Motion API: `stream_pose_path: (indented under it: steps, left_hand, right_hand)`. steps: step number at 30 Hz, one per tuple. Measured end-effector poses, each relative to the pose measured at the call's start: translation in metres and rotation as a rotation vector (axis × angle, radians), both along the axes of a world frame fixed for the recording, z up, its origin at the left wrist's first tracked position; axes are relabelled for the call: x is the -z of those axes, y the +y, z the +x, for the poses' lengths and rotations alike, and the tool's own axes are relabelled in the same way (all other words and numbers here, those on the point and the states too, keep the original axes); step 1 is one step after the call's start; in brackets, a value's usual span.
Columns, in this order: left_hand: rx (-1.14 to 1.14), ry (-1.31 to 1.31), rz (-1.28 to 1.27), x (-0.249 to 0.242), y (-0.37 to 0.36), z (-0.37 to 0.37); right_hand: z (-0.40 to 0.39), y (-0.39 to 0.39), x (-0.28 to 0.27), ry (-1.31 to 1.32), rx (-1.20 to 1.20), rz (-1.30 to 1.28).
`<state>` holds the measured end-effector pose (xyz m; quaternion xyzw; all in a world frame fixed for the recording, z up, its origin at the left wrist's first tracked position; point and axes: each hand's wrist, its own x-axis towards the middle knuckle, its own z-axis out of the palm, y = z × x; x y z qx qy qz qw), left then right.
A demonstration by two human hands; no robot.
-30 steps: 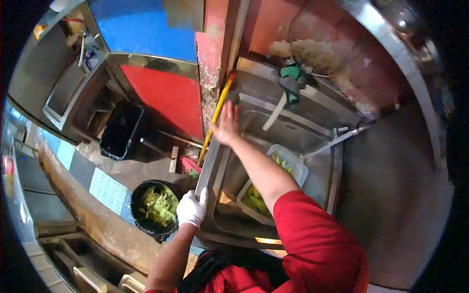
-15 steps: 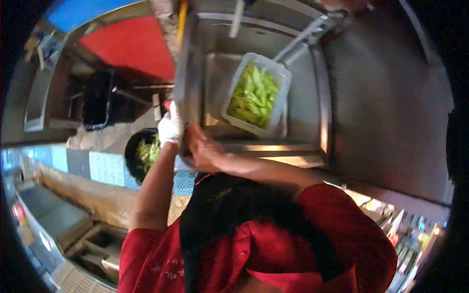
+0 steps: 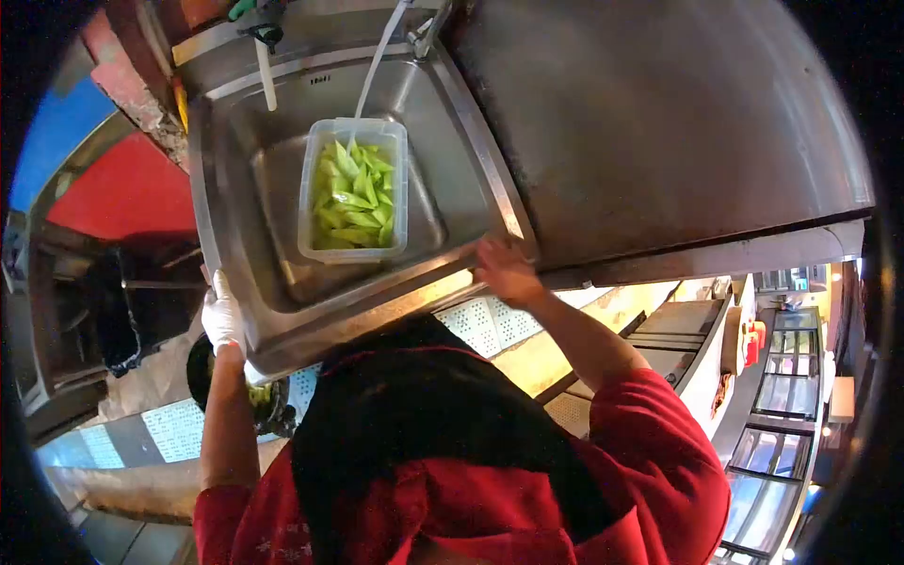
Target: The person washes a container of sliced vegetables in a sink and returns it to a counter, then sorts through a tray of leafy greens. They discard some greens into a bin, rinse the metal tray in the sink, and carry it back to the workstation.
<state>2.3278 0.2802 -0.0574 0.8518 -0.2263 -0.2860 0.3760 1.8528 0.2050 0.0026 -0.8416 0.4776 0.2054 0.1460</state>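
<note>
My left hand (image 3: 222, 315), in a white glove, lies against the outer left side of the steel sink (image 3: 273, 325), fingers stretched along its edge. At the front right corner of the sink, my bare right hand (image 3: 508, 273) has its fingers extended at the rim, slightly blurred. A clear plastic tub (image 3: 353, 254) stands in the basin, filled with pale green vegetable slices (image 3: 353, 193) in water. From the tap (image 3: 426, 33), a stream of water (image 3: 379, 56) runs into the tub.
A metal counter (image 3: 659, 122) adjoins the sink on the right. Below my left wrist, a black bucket (image 3: 200, 367) is partly hidden. A white pipe (image 3: 266, 75) hangs over the basin's back left. Perforated mats (image 3: 174, 428) lie on the floor.
My right hand has gone from beside my left hand to the sink's front right corner. The view has turned and shifted, and the running water now shows clearly.
</note>
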Motion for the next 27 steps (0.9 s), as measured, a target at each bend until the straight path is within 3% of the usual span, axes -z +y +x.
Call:
stream_pose_path:
  steps: [1,2,4,7,10,14,17,27]
  left_hand:
    - [-0.001,-0.001,-0.003,-0.003,0.0,-0.003]
    - [-0.003,0.024,-0.002,-0.009,-0.001,-0.005]
    - [-0.005,0.004,0.009,-0.01,0.0,-0.005]
    - [0.017,-0.13,0.14,-0.015,-0.001,-0.005]
    - [0.013,-0.187,0.204,-0.026,-0.003,-0.012]
    - [0.035,-0.279,0.295,-0.024,-0.006,-0.013]
    - [-0.024,-0.292,0.33,-0.039,-0.012,-0.027]
    - [-0.083,-0.347,0.45,-0.025,-0.013,-0.024]
  right_hand:
    - [-0.005,-0.002,-0.016,0.099,0.003,-0.022]
    - [-0.043,-0.009,0.034,0.066,0.095,-0.227]
    - [-0.056,-0.019,0.029,-0.006,0.029,-0.27]
    - [-0.053,-0.05,0.028,-0.097,-0.006,-0.22]
    - [-0.053,-0.083,0.042,-0.191,-0.134,-0.399]
    - [-0.031,-0.116,0.052,-0.197,-0.101,-0.57]
    - [-0.024,-0.124,0.047,-0.137,-0.047,-0.493]
    - [-0.002,-0.173,0.049,-0.203,0.054,-0.528]
